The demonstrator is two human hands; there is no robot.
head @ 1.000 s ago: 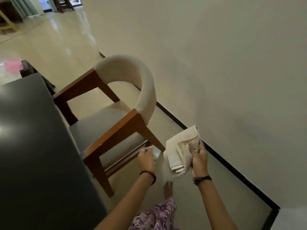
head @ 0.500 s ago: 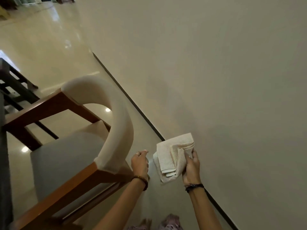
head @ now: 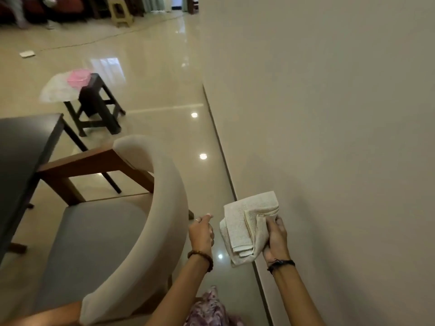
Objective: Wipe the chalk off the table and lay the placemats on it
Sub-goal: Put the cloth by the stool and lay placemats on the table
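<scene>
My right hand point(head: 276, 241) grips a folded beige cloth point(head: 247, 229), held up in front of me near the wall. Just left of it, my left hand point(head: 201, 234) is curled in a loose fist with the thumb on top; nothing shows in it. The dark table point(head: 21, 147) reaches into view at the left, only a corner of its top visible. Farther back, a pink piece point(head: 78, 77) and a white piece point(head: 56, 90), possibly placemats, lie on a dark stool point(head: 98, 102).
A chair with a beige curved back point(head: 164, 196), grey seat point(head: 94, 243) and wooden arms stands between me and the table. A plain wall point(head: 329, 137) runs along my right. Glossy tiled floor point(head: 153, 78) stretches ahead to a small yellow stool point(head: 122, 12).
The view has lifted and swung, so the table corner and the dark stool with the pink and white pieces have come into sight. Both hands keep their pose; the cloth stays in my right hand.
</scene>
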